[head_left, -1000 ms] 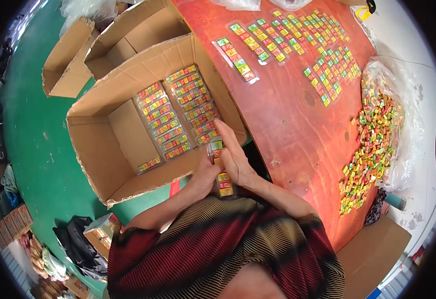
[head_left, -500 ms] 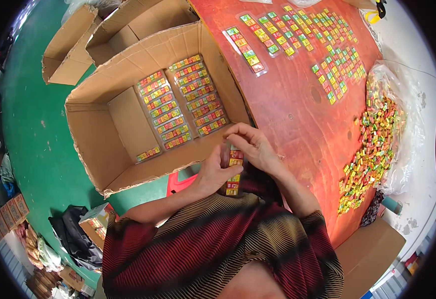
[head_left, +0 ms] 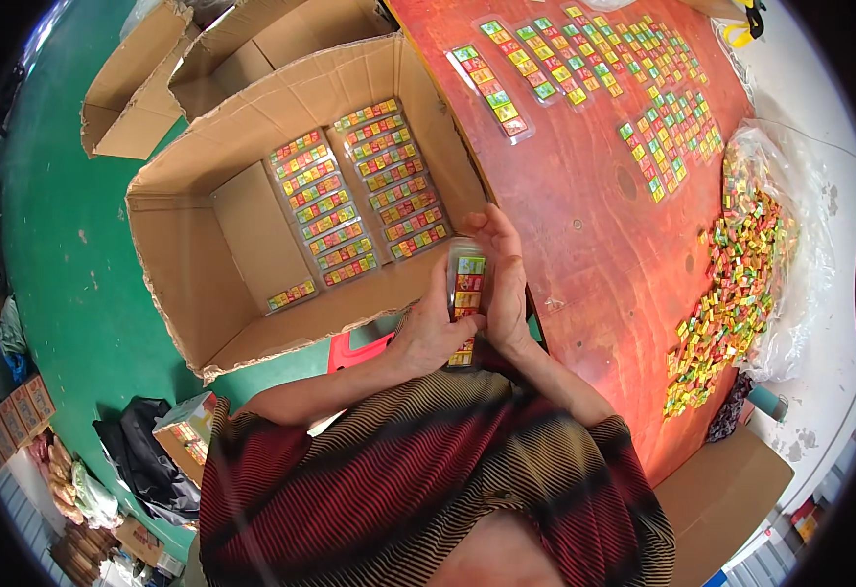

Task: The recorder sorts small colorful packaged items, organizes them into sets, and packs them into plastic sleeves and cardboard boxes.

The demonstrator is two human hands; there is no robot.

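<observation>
In front of my chest I hold a clear plastic tray strip (head_left: 469, 284) filled with a row of small square coloured pieces. My left hand (head_left: 426, 331) is closed round its left side, the thumb lying across the pieces. Along the strip's right edge rests my right hand (head_left: 504, 293), fingers stretched upward and loosely bent. Just beyond my left hand stands an open cardboard box (head_left: 188, 284). Inside it, similar filled strips (head_left: 325, 210) lie in two columns, with another strip (head_left: 291, 294) at the lower left.
On the reddish wooden table (head_left: 584, 274) at right, more filled strips (head_left: 491, 93) lie in rows. A heap of loose coloured pieces (head_left: 731, 293) spills from a clear plastic bag (head_left: 808, 264). Further cardboard boxes (head_left: 134, 93) stand at the far left, and a red stool (head_left: 349, 352) shows below.
My right hand has shifted from the strip's top end to its right side, its fingers straightening upward. The strip has risen slightly and shows more of its face.
</observation>
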